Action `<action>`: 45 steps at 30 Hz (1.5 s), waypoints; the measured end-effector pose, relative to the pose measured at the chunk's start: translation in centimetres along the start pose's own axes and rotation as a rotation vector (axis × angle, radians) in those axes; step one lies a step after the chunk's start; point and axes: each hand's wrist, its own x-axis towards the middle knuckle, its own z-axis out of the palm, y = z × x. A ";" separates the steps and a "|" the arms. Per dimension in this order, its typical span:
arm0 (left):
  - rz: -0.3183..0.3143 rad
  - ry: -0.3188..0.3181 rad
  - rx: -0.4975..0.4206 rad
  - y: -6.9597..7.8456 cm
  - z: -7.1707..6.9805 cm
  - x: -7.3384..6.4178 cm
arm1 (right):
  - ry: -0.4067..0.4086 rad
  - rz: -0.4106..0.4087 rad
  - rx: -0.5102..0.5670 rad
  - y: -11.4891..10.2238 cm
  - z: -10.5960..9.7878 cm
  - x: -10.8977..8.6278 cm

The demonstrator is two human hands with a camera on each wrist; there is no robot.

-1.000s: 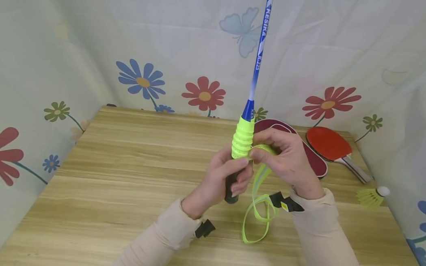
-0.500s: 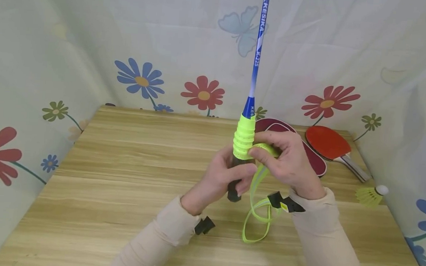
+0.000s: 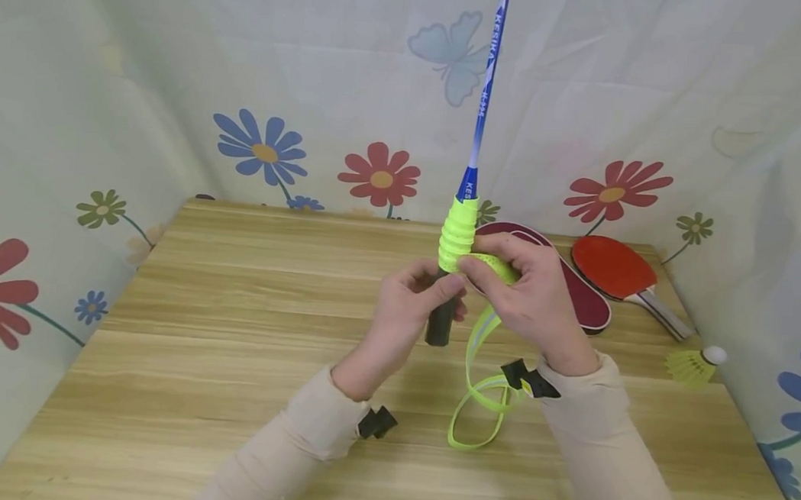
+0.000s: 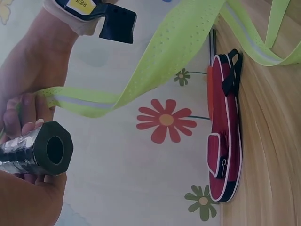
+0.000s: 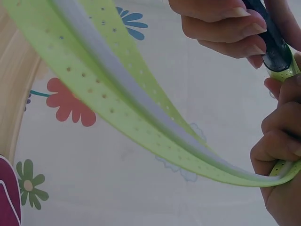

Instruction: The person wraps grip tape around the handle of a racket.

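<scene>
A blue and white badminton racket [image 3: 483,110] stands nearly upright in the head view, its head out of frame. My left hand [image 3: 400,307] holds its dark handle [image 3: 439,327] below the ridged neon-yellow wrapping [image 3: 456,234]. In the left wrist view the hollow butt end of the handle [image 4: 41,149] points at the camera. Between thumb and fingers, my right hand [image 3: 531,296] pinches the perforated yellow grip tape [image 5: 131,108] close beside the wrapped part. From there the loose tape [image 3: 475,346] hangs in a loop onto the table, a pale strip along its middle.
On the wooden table [image 3: 230,331], a maroon paddle case [image 3: 593,308] lies behind my right hand. Further right are a red table tennis paddle [image 3: 613,267] and a yellow shuttlecock [image 3: 692,366]. A flowered curtain [image 3: 328,85] encloses the back and sides.
The racket handle has risen slightly, and my left thumb now sits close under the wrapping. My right hand has moved a little up and left with the tape.
</scene>
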 end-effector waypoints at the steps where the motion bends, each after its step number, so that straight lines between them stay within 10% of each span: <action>1: 0.006 0.005 -0.004 -0.1 0.0 0.0 | 0.003 0.004 0.003 0.0 0.1 0.0; 15: 0.030 0.041 -0.104 0.3 0.8 -0.1 | 0.006 0.010 0.025 0.4 0.2 0.0; 45: 0.014 -0.169 -0.280 0.8 0.3 -0.9 | -0.033 0.000 0.267 0.4 0.4 0.7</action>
